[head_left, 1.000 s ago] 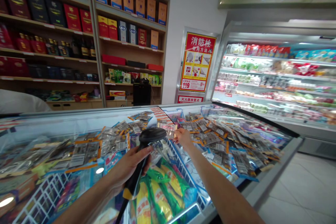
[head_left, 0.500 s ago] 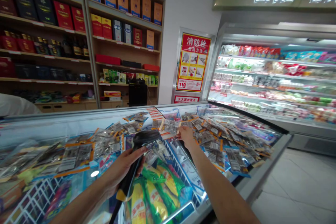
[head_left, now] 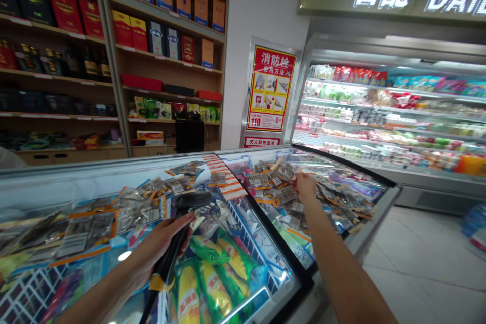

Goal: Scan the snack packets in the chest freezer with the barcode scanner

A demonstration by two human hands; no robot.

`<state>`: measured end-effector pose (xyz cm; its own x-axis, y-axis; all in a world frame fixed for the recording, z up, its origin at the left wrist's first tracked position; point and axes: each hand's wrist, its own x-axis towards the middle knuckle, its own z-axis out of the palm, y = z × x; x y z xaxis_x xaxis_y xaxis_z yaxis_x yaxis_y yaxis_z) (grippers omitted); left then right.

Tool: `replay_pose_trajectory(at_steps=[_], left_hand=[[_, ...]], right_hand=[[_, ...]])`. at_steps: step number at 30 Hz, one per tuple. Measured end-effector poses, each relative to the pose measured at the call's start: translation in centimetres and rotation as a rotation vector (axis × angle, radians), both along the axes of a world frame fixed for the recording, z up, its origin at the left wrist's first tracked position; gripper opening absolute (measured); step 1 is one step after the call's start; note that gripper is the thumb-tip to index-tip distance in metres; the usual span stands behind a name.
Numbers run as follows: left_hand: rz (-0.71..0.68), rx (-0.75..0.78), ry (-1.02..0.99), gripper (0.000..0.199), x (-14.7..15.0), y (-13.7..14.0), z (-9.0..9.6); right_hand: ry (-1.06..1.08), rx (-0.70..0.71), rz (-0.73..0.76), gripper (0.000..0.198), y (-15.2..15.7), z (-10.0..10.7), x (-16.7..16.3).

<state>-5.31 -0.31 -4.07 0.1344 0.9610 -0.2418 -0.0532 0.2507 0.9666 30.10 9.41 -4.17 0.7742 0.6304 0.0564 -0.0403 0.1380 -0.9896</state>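
Observation:
In my left hand (head_left: 172, 235) is a black barcode scanner (head_left: 186, 205) with a yellow band near its cable end; the fingers wrap round its handle. My right hand (head_left: 305, 186) reaches forward over the right-hand pile of small clear packets (head_left: 279, 195) with orange edges, lying on the freezer glass. Its fingers are pinched at the edge of a small packet (head_left: 287, 172), partly lost against the pile. Left of the black frame bar, more packets (head_left: 140, 207) are spread. One lone packet (head_left: 217, 178) rests on an orange-and-white striped strip (head_left: 231, 187).
Under the glass, a white wire basket (head_left: 243, 225) holds green-and-yellow corn bags (head_left: 212, 278). A black frame bar (head_left: 271, 228) divides the freezer top. Shelves of boxed goods (head_left: 163, 45) stand behind, and a lit refrigerated display (head_left: 383, 111) stands at the right.
My right hand has moved right, from beside the striped strip to over the right-hand pile, and the packet it held has left that spot. The view has turned right; my left hand keeps the scanner.

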Motion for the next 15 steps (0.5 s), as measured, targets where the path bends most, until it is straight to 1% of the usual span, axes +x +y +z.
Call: replay_pose_trajectory(at_steps=[3,7,11,15], left_hand=[[0.049,-0.012,0.023,0.037,0.3,0.1,-0.4],[0.105,-0.024,0.041,0.037,0.7,0.0,-0.8],[0.085,0.005,0.059,0.036,1.1,-0.5,-0.6],[0.058,0.020,0.082,0.035,1.1,-1.4,0.3]], right_hand=[[0.032,0.009,-0.067,0.008,-0.8,0.3,2.4],[0.102,0.025,-0.103,0.011,-1.4,-0.3,4.3],[0.138,0.050,-0.102,0.013,-1.6,-0.7,4.9],[0.123,0.038,-0.083,0.016,-2.0,-0.4,4.8]])
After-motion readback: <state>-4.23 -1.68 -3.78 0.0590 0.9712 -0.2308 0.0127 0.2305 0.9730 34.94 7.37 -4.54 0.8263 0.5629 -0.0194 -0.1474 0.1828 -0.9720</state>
